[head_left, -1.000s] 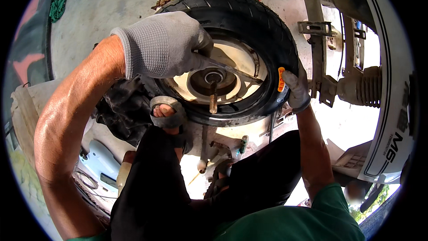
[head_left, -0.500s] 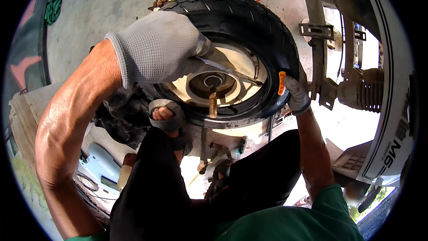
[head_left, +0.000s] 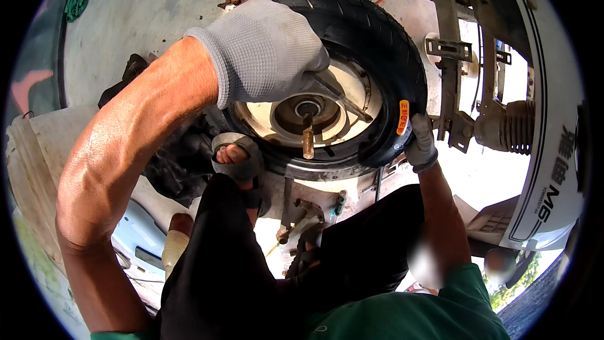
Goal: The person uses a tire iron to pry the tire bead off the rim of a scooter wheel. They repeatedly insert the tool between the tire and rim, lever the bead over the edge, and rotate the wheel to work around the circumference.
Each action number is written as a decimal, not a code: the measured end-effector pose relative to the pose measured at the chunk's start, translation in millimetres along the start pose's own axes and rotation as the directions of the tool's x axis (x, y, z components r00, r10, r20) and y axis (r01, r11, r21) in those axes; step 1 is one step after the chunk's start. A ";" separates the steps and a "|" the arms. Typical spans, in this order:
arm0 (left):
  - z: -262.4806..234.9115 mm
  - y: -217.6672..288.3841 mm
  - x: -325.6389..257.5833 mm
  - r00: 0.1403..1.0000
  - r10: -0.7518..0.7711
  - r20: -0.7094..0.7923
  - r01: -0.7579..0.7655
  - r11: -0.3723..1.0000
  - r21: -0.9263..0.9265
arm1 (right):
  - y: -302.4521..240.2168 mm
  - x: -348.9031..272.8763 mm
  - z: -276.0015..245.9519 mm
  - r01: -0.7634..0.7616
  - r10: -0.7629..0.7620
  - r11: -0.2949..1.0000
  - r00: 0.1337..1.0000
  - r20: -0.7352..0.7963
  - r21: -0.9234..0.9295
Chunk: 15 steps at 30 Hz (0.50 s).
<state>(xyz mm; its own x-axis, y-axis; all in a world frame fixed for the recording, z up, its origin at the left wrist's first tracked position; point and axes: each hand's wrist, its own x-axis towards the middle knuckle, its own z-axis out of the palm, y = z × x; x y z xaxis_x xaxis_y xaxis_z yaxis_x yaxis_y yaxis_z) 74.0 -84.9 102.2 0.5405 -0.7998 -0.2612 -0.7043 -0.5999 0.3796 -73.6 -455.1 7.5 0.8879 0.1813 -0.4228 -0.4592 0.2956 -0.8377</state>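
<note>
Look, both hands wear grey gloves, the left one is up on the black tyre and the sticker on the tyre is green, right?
Not quite: the sticker is orange, not green, as the head view shows. The rest holds: both hands wear grey gloves, and the left hand is up on the black tyre.

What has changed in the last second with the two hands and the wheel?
The left hand, gloved, slid a little up and left over the tyre, keeping its thin metal tool on the rim. The right hand stayed gripping the tyre's right edge. Wheel, axle and sandalled foot stayed put.
</note>
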 end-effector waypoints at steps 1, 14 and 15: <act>1.5 -1.2 -0.9 1.000 0.013 -0.016 -0.013 1.000 0.010 | 0.5 -0.4 -2.7 -0.005 0.005 1.000 1.000 0.002 -0.026; 0.3 -4.2 -0.9 0.999 0.042 0.002 -0.042 0.999 -0.025 | 11.7 6.3 -29.7 -0.045 0.044 0.997 0.999 -0.017 -0.063; 0.6 -2.7 0.2 0.999 0.035 0.015 -0.035 0.999 -0.029 | 11.2 5.9 -29.5 -0.042 0.040 0.995 0.999 -0.019 -0.087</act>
<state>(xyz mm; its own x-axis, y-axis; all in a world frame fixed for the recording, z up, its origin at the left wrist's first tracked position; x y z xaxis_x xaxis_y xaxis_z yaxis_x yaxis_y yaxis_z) 75.8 -83.4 100.6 0.5084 -0.8205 -0.2613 -0.7087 -0.5711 0.4143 -72.7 -478.4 -14.6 0.8691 0.1748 -0.4628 -0.4918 0.2049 -0.8462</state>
